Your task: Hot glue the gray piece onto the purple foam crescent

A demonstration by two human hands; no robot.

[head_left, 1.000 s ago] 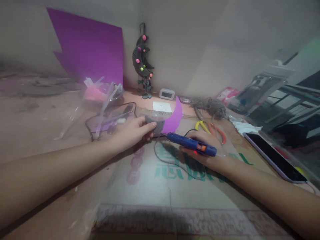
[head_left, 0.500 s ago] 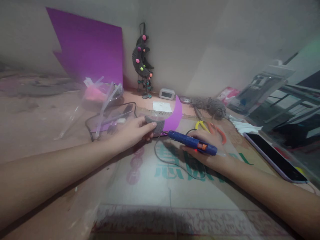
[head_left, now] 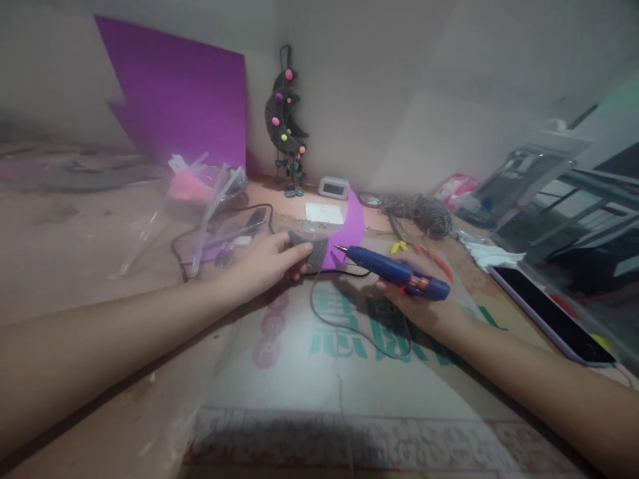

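My left hand [head_left: 282,256] pinches the left end of a purple crescent cutout [head_left: 352,223]. Grey yarn [head_left: 317,253] is wound around that end, under my thumb. From the winding a loose strand [head_left: 344,325] loops down over the printed board and back up toward my right hand. My right hand [head_left: 419,286] is closed around a blue hot glue gun [head_left: 394,267], with a small red light showing. Its metal nozzle points left, in front of the crescent's bare purple part and apart from the wound yarn. Some fingers of the right hand are hidden behind the gun.
A ball of grey yarn [head_left: 432,216] and orange-handled pliers [head_left: 439,258] lie beyond my right hand. On the right rests a phone [head_left: 552,316]. Clear glue sticks [head_left: 212,213] lie at left. A decorated moon hanging [head_left: 284,123] and purple sheet [head_left: 190,100] are against the wall.
My right hand has drawn the glue gun up and to the right, and its nozzle has left the edge of the wound yarn. My left hand stays in place on the crescent.
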